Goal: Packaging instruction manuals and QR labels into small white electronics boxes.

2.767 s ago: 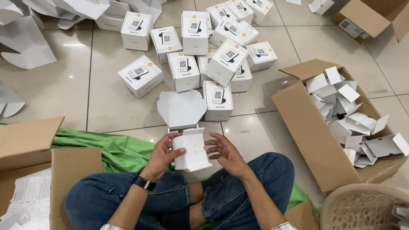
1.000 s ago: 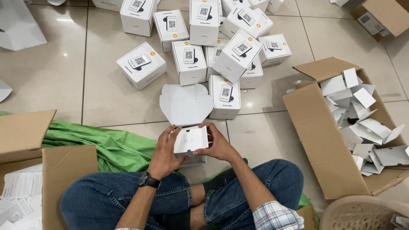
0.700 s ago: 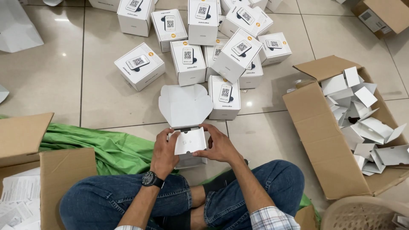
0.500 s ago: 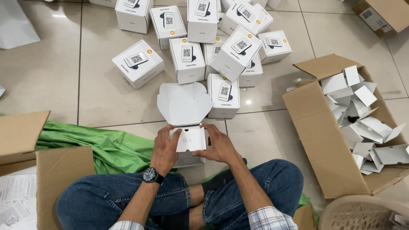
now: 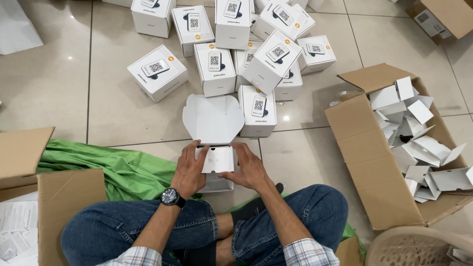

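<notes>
Both hands, left hand (image 5: 189, 170) and right hand (image 5: 249, 167), are pinching a white insert card (image 5: 217, 159) over the open white box (image 5: 213, 120) on the floor, box bottom mostly hidden, with maybe eleven closed boxes (image 5: 157, 73) behind, some cropped.

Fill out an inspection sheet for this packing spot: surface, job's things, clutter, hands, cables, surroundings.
Surface: beige tiled floor; the person sits cross-legged on it.
Job's things: small white box, lid flap open and upright, a white insert card at its mouth.
Clutter: closed white boxes clustered ahead; green cloth at left.
Hands: left hand and right hand grip the box's two sides; the left wrist wears a black watch.
Cables: nothing seen.
Surroundings: brown carton of loose white card inserts at right; another carton with paper sheets at left; beige basket at lower right.
</notes>
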